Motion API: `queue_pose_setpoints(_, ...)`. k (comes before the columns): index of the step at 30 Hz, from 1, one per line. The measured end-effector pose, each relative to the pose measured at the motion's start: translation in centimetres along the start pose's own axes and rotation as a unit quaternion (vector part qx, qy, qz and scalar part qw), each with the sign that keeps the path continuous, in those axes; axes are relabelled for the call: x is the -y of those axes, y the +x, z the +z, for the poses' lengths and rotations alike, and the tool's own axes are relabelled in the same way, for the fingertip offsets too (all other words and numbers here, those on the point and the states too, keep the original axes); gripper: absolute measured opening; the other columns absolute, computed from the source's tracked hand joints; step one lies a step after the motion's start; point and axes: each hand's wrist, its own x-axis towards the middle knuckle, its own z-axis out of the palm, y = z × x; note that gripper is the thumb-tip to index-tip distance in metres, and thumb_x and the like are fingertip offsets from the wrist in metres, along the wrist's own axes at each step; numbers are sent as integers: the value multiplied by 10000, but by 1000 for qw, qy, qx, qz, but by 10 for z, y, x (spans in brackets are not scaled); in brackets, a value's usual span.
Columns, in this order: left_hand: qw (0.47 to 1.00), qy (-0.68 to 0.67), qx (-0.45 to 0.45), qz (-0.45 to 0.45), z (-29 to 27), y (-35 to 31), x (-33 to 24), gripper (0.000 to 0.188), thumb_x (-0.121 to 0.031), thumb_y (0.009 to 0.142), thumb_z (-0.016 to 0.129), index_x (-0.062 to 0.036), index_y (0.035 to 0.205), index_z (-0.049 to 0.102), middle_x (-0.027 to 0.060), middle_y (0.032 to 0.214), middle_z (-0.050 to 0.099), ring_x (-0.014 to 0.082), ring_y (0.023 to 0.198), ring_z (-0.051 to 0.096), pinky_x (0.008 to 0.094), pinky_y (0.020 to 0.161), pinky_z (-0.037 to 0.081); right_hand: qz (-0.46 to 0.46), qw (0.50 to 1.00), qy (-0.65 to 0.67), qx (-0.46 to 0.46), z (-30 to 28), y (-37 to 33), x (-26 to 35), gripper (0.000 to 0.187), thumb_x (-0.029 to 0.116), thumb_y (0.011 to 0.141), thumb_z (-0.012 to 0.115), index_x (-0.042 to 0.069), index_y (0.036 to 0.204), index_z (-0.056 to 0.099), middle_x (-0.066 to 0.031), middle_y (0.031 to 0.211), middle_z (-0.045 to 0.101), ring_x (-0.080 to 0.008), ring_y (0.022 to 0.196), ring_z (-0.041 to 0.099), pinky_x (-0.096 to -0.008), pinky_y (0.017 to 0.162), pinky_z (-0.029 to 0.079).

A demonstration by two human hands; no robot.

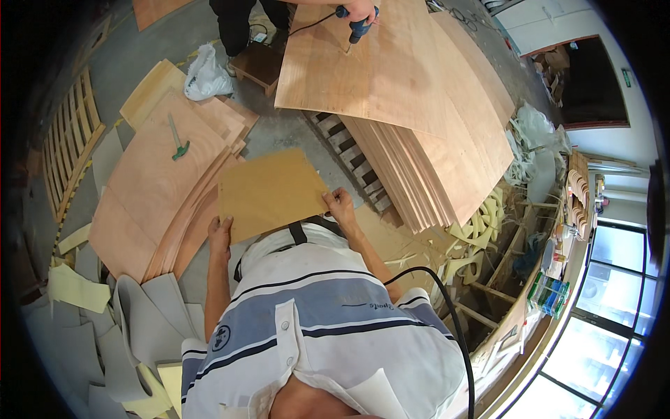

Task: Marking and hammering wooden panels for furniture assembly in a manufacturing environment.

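In front of my waist I hold a flat, rectangular tan board [272, 192], tilted a little, between both hands. My left hand [220, 234] grips its near left corner, fingers closed on the edge. At the right edge, my right hand [340, 207] pinches the board between thumb and fingers. Just past it on the left lies a stack of plywood sheets [139, 202], with a green-handled metal tool [181, 149] on top. Ahead on the right stands a taller plywood stack [391, 77], where a co-worker's hand [361, 10] holds a blue power drill [361, 29] against the top sheet.
A pallet [356, 157] shows under the taller stack. Grey sheets [150, 307] lie at lower left, below a white plastic bag [208, 75] farther off. Cut yellowish offcuts [481, 223] and a wooden frame [488, 300] are on the right. A black hose [453, 314] curves beside me.
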Motion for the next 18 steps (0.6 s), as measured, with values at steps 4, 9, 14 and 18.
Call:
queue_pose_setpoints(4, 1000, -13, 0, -1, -4, -1, 6, 357, -144, 905, 650, 74, 1175, 563, 143, 1098, 646, 205, 994, 622, 290, 858, 485, -1, 1000, -3, 2, 2, -1, 1, 312, 242, 886, 686, -18, 873, 515, -84, 714, 575, -156, 594, 617, -294, 441, 516)
queue_pose_setpoints(9, 999, -6, -13, -33, -16, -1, 23, 361, -131, 902, 646, 70, 1194, 574, 156, 1109, 648, 214, 993, 629, 300, 863, 488, 7, 1000, 7, 10, 6, -2, -4, 301, 224, 852, 700, -26, 837, 534, -108, 701, 593, -180, 602, 612, -332, 454, 518)
queue_pose_setpoints(14, 999, -5, -18, -38, -8, -9, 16, 362, -125, 906, 632, 82, 1196, 568, 159, 1119, 646, 224, 1001, 627, 304, 867, 488, 9, 1000, -20, 11, 7, 10, -22, 321, 243, 849, 705, -32, 843, 540, -140, 707, 614, -199, 588, 622, -339, 453, 513)
queue_pose_setpoints(18, 999, -20, -11, -38, -15, -11, 16, 334, -128, 911, 622, 86, 1161, 567, 160, 1124, 639, 236, 1001, 623, 308, 872, 484, -35, 997, -69, 29, 13, 17, -18, 324, 242, 870, 702, -23, 869, 514, -119, 662, 598, -179, 488, 610, -302, 398, 475)
